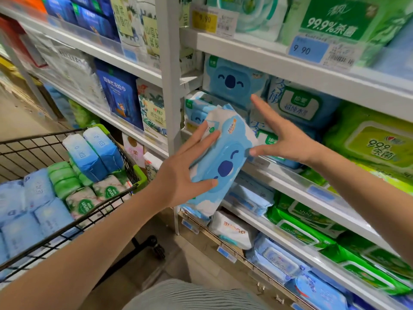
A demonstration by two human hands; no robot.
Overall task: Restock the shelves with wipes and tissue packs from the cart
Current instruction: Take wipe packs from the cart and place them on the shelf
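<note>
So the left hand [178, 173] had hold of the koala wipes pack [225, 162], a light blue one with a koala face on the flip lid. The thumb lay across the lower front and 2 fingers reached over the upper left corner. I couldn't see the rest of the fingers. The pack was up in the air, tilted, just in front of the middle shelf [279, 179], with its top end near the white upright post [171, 86]. The right hand [288, 142] was wide open with its fingers spread and pointing up at the shelf, holding nothing, and its thumb tip was right at the pack's right edge. Behind the hands, a matching koala pack on the shelf [232, 81] stood upright, with a white-lidded blue pack [299, 106] next to it and big green wipes packs [375, 144] further right. The shelf above had a blue 9.90 price tag [308, 49]. The wire cart [89, 212] sat off to the left, loaded with blue tissue bundles [93, 151] and green-and-white packs [82, 204].
</note>
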